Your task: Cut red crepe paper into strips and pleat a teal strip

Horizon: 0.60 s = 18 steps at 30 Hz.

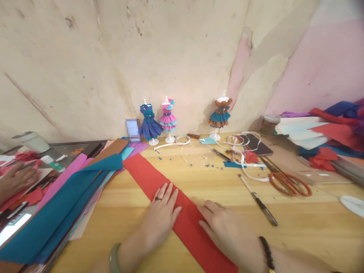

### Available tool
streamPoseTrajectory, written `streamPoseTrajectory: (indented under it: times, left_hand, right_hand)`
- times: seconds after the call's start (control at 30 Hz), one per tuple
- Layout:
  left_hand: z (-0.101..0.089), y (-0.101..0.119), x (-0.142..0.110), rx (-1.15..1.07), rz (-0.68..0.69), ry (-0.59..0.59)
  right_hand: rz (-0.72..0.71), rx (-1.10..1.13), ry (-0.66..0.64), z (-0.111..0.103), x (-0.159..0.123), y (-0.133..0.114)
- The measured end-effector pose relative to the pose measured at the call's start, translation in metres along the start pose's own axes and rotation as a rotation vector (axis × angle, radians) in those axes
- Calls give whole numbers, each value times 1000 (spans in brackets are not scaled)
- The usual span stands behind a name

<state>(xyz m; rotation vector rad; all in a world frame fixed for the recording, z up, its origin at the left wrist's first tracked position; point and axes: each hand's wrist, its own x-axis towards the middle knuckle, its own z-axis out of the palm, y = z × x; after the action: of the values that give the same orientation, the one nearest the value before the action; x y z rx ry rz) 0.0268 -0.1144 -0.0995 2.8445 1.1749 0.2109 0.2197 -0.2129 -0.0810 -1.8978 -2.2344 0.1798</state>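
- One red strip [145,174], of paper or cloth, laid flat on the wooden tabletop [113,212], directly beneath the fingers of both hands.
- Long axis on a slant, from the far left down to the near right, out past the bottom of the view.
- Left hand [160,214] palm down, fingers extended and pressed to the strip about midway along its visible length; released, with no grip on anything.
- Right hand [223,223] lower along the same strip, reaching in over the right-hand edge, fingers half bent and touching red; cannot tell whether pinching that edge or merely resting on it.
- Closer to the far end, the left hand; closer to the near end, the right.
- Far end of the strip just beside the stack of colored sheets [85,189], with little room to slide that way.
- More room across bare wood on the near left, and to the right as far as the black-handled tool [260,204] and the orange-handled scissors [290,184], both apart from the right hand.
- Beyond, near the wall: three miniature dresses on stands, in blue [150,123], pink [168,119] and brown [220,113].
- At far left, another person's hand [18,182], well apart from the strip.
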Motion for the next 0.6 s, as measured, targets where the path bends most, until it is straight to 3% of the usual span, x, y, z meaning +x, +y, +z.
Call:
streamPoseTrajectory:
  times: [0.13,0.27,0.43,0.6]
  left_hand:
    - [9,-5,-8,97,50,9]
    - [11,-13,-15,151,103,66]
    - [7,-27,-5,150,126,125]
    - [-2,-73,28,153,-146,10]
  right_hand:
    - [-295,-190,323,14,-17,8]
    - [-586,-328,435,28,-33,10]
    - [-592,-399,512,41,-40,7]
    - [-590,-364,508,43,-41,7]
